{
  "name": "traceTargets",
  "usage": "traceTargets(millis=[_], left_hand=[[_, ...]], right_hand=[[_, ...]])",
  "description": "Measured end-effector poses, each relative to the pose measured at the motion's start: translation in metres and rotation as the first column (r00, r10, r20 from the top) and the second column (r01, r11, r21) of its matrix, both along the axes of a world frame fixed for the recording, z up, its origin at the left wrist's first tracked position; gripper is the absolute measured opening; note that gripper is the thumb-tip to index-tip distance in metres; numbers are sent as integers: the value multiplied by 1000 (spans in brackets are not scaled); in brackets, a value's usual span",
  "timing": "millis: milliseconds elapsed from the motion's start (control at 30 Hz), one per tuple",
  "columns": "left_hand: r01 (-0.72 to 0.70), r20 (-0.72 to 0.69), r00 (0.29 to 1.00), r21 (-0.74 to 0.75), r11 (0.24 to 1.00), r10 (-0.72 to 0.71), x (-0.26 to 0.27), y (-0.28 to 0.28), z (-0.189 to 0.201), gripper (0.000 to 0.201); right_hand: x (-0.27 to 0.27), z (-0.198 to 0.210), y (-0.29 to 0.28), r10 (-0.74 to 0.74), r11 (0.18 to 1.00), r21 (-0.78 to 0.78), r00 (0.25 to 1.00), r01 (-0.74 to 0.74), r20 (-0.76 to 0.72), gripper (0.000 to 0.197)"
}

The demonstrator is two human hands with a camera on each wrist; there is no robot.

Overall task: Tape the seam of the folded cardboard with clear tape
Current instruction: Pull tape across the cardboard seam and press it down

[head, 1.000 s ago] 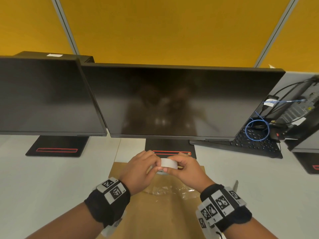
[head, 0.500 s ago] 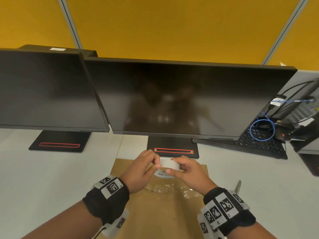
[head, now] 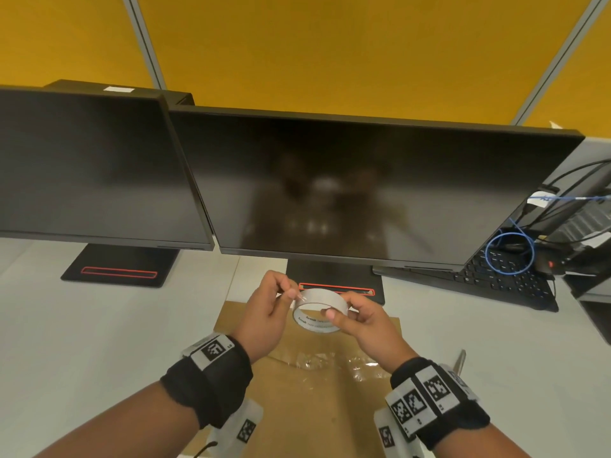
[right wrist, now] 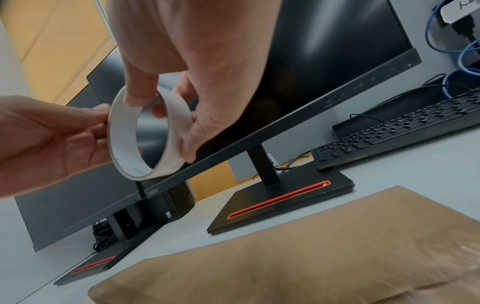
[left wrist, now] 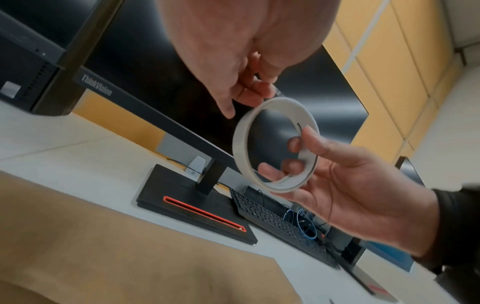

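At frame centre the right hand (head: 363, 322) grips the tape roll (head: 320, 310) by its rim while the left hand (head: 267, 312) pinches its loose end, both raised above the folded cardboard (head: 310, 398) on the desk (head: 99, 342) below the monitors (head: 347, 186).

Even, fairly bright indoor light, with soft glare streaks on the dark monitor (right wrist: 324, 51) and only faint shadows on the pale desk (head: 82, 342). Wide-angle bending curves straight edges in the head view. In both wrist views the near cardboard (left wrist: 116, 257) and palms are blurred.
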State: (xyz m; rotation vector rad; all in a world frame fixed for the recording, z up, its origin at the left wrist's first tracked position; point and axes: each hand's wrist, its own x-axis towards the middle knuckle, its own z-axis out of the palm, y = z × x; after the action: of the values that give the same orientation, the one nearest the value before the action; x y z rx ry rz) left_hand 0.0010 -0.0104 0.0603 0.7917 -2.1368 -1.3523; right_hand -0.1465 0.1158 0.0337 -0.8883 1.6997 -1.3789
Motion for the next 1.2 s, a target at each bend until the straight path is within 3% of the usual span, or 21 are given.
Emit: traceTargets(millis=[133, 267, 367, 467, 567, 733, 867, 967, 1100, 1200], left_hand=[[2, -77, 997, 164, 986, 10, 0, -3, 0, 16], [-18, -192, 977, 363, 932, 94, 1, -8, 6, 17], [32, -155, 988, 369, 929, 27, 2, -9, 9, 14], [107, -87, 993, 367, 924, -80, 5, -7, 10, 30], [125, -63, 992, 331, 935, -111, 6, -7, 12, 32], [130, 19, 991, 121, 984, -133, 7, -17, 14, 35], [147, 72, 983, 241, 959, -169, 12, -23, 14, 34], [167, 111, 972, 290, 942, -206, 12, -19, 13, 16], [167, 165, 958, 345, 924, -235, 9, -15, 13, 50], [253, 157, 926, 418, 873, -344, 7, -15, 19, 53]], right_hand=[[-2, -3, 1, -1, 1000, 20, 1000, 1, 14, 15], [-7, -6, 2, -54, 998, 22, 985, 51, 162, 18], [-8, -5, 1, -63, 997, 52, 967, 51, 247, 18], [-9, -6, -1, -102, 992, 102, 967, 80, 234, 20], [-10, -7, -3, -161, 985, 107, 937, 135, 309, 28], [-8, 2, 1, -72, 996, 62, 962, 58, 263, 8], [-9, 8, 0, -60, 992, 121, 962, 28, 266, 29], [-6, 15, 0, -16, 991, 132, 975, -13, 222, 33], [-5, 20, 2, 74, 981, 171, 993, -89, 92, 31], [-2, 24, 4, 148, 971, 182, 988, -153, 42, 28]])
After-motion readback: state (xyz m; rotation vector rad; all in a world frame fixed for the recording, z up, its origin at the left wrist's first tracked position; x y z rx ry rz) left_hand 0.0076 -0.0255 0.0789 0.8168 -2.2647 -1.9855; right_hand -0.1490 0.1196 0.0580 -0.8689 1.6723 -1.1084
